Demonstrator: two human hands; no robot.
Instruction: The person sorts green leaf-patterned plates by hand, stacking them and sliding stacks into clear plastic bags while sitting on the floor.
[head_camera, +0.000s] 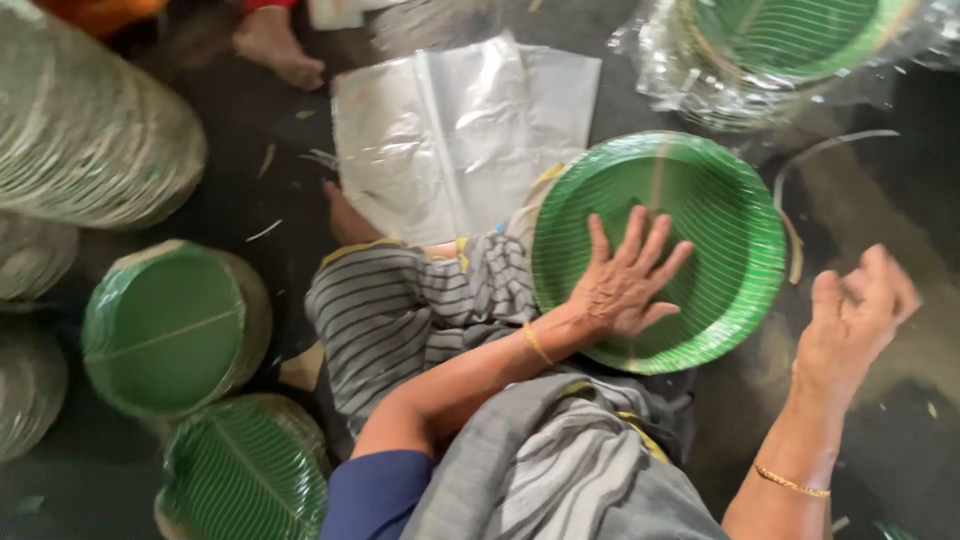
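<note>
Grey striped cloth (560, 470) covers the lap, and above it the left hand (625, 285) lies open, fingers spread flat on a green ribbed paper plate (730, 215). Beside the plate's right edge, the right hand (850, 320) hangs loosely open, holding nothing, while clear plastic bags (450, 130) lie beyond.

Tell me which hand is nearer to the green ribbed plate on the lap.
Left. The left hand lies flat, palm down, inside the green ribbed plate, touching it. The right hand is raised off to the plate's right, just past its rim and apart from it, fingers loosely open.
</note>
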